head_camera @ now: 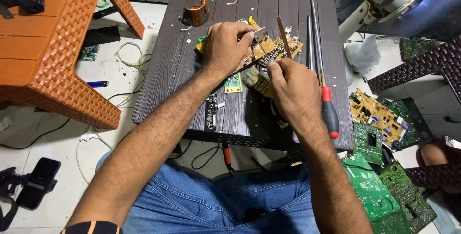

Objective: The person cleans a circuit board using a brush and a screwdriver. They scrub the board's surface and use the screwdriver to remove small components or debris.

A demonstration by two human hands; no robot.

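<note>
Now both hands meet near the middle of the frame, above the dark brown slatted plastic counter (pixel 163 75). The left hand (pixel 224 45) lies closed over the brown printed circuit board with small parts (pixel 249 56) and presses it down on the counter. The right hand (pixel 287 90) is closed around the wooden-handled paint brush with pale bristles (pixel 253 78); its bristles are just below the board, at the lower edge. Thin metal tweezers (pixel 259 42) stand at the fingertips of the left hand, but I cannot tell which fingers grip them. Just right of the right hand lies a long screwdriver with red and black handle (pixel 329 114), along the right side of the counter. A copper wire coil (pixel 197 14) sits in the upper middle, well apart from the hands. Green circuit boards (pixel 384 190) lie on the floor at the lower right. An orange woven-pattern plastic stool (pixel 62 70) fills the upper left.
</note>
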